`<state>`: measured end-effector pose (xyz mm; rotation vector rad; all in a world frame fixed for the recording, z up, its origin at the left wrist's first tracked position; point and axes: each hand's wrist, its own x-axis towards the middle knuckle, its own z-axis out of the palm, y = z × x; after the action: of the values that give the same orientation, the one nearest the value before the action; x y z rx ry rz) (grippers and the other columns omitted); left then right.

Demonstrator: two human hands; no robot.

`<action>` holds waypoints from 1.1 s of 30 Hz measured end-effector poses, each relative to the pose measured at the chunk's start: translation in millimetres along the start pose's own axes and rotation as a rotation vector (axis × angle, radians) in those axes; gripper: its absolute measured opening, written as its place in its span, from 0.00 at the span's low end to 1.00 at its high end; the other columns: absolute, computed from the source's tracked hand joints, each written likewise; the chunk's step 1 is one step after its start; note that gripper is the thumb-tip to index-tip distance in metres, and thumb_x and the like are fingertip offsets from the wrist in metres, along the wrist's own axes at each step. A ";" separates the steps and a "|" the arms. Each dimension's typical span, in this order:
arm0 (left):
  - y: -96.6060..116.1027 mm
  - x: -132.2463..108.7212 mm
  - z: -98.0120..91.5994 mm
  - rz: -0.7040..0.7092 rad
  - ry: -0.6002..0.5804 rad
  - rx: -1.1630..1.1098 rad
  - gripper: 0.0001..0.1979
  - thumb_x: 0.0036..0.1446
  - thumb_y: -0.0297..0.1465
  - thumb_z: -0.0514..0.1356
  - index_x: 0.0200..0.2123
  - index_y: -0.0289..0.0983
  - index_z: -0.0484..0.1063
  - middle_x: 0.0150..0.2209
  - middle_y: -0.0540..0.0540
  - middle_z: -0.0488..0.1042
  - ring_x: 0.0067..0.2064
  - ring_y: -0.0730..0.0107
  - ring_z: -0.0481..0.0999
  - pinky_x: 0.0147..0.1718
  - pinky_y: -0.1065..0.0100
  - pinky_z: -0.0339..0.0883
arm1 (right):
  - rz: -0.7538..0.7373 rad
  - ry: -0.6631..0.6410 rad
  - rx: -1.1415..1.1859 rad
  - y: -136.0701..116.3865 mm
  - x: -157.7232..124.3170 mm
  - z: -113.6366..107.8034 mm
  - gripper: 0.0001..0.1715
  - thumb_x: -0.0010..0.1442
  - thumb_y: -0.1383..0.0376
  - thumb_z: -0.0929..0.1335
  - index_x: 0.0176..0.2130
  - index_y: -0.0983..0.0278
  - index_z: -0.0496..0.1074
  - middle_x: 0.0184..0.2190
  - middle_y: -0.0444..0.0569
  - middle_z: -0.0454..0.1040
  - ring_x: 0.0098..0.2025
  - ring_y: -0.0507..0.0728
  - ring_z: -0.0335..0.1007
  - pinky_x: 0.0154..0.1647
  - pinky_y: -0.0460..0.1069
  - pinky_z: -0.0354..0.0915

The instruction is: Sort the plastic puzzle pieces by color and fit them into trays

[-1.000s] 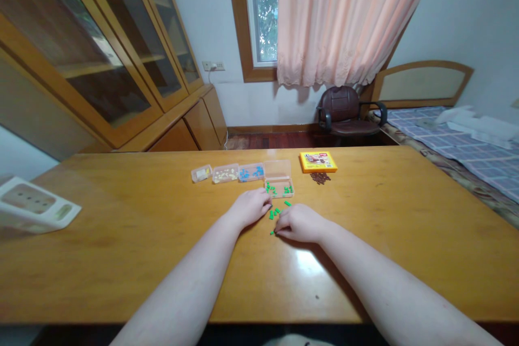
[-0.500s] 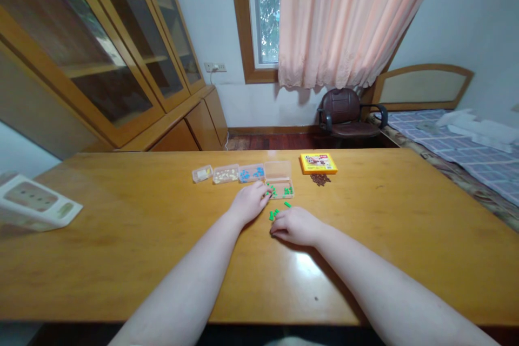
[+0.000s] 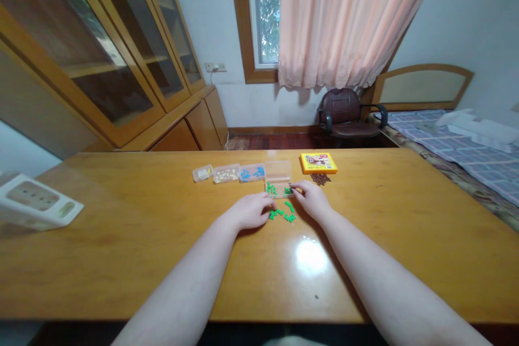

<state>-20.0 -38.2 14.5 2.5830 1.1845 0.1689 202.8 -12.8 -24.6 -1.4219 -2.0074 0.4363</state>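
Observation:
Loose green pieces (image 3: 284, 214) lie on the wooden table (image 3: 121, 238) between my hands. My left hand (image 3: 250, 211) rests just left of them, fingers curled, fingertips touching the nearest pieces. My right hand (image 3: 312, 200) reaches forward with its fingers pinched at the right edge of an open clear box (image 3: 278, 190) that holds more green pieces. Whatever either hand holds is too small to see.
A row of small clear boxes holds white (image 3: 202, 173), cream (image 3: 226, 173) and blue (image 3: 251, 172) pieces. A yellow box (image 3: 318, 162) and a pile of brown pieces (image 3: 320, 178) lie behind my right hand. A white object (image 3: 36, 205) sits far left. Chair (image 3: 344, 113) and bed (image 3: 466, 146) stand beyond.
My right hand went from the loose green pieces forward to the box's edge. My left hand drew back from the box to the loose pieces, more of which now show.

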 end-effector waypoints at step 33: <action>-1.3 4.5 1.1 0.027 0.001 0.014 0.06 0.57 0.32 0.54 0.34 0.39 0.71 0.36 0.48 0.73 0.37 0.70 0.72 0.35 0.72 0.63 | -0.116 -0.324 -0.327 -26.5 -13.5 -9.9 0.09 0.59 0.64 0.64 0.33 0.62 0.74 0.34 0.48 0.74 0.35 0.53 0.69 0.34 0.45 0.58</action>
<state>-17.7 -34.3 13.0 2.6122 1.1554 0.1681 193.2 -35.8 -5.6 -1.4888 -2.5015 0.3119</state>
